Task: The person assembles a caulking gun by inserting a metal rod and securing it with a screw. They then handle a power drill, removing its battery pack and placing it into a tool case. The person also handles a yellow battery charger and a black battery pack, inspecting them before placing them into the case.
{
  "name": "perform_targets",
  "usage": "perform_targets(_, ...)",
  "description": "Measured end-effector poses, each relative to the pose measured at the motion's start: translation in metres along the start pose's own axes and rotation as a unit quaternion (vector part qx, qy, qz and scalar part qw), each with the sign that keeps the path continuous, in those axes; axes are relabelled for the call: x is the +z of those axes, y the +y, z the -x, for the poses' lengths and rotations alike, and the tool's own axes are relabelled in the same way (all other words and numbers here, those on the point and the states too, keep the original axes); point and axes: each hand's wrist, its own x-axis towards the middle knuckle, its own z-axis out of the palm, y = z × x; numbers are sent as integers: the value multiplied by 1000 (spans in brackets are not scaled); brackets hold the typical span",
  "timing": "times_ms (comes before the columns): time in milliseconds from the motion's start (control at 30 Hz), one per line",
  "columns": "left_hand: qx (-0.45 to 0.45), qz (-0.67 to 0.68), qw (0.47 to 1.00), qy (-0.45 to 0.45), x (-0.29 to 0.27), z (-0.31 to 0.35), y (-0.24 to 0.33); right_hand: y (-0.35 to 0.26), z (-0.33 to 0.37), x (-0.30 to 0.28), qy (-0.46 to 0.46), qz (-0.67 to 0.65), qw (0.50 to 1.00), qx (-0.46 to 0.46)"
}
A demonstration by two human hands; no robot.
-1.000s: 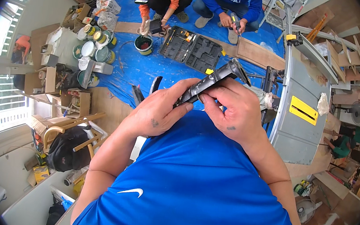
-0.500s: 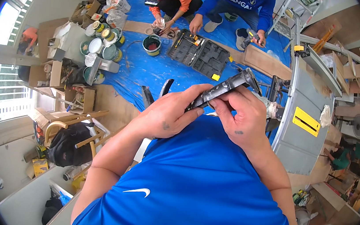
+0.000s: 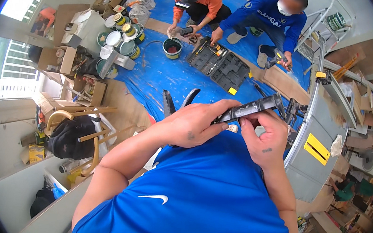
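Hands at chest height over a cluttered work floor: left hand [image 3: 194, 125] curled around the near end of a long dark grey metal caulking gun [image 3: 248, 109], fingers wrapped shut over its body, apparently to steady it level. Right hand [image 3: 264, 139] just beside, on the underside of the same tool, thumb and fingertips pinched against its frame near a small pale nozzle-like piece [image 3: 232, 128]; grip closed, though exactly what the fingertips press cannot be made out. Tool angled up and away from both hands, far end pointing toward a grey table saw top with a yellow plate [image 3: 316, 149] off to the right hand's outer side. Held close to the blue shirt, probably for a better look while adjusting.

Beyond the hands, a blue plastic tarp [image 3: 163, 75] spread across the floor, likely to catch spills. On it, an open black plastic tool case [image 3: 220, 65] and a green paint bucket [image 3: 172, 49], both well apart from the hands. Farther still, two seated co-workers, one in an orange top [image 3: 199, 3], one in a blue long-sleeved shirt [image 3: 267, 15], each busy with hand tools.
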Motion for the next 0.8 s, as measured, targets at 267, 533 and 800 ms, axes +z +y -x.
perform_targets(267, -8, -22, 1000, -6, -5, -1, 3, -4, -5, 2, 18, 93, 994, -58)
perform_targets(533, 4, -13, 1000, -1, -4, 3, 3, 0, -3, 3, 1, 0, 1000, -27)
perform_targets(800, -2, -22, 1000, -2, -2, 4, 6, -8, -1, 4, 22, 109, 993, -50)
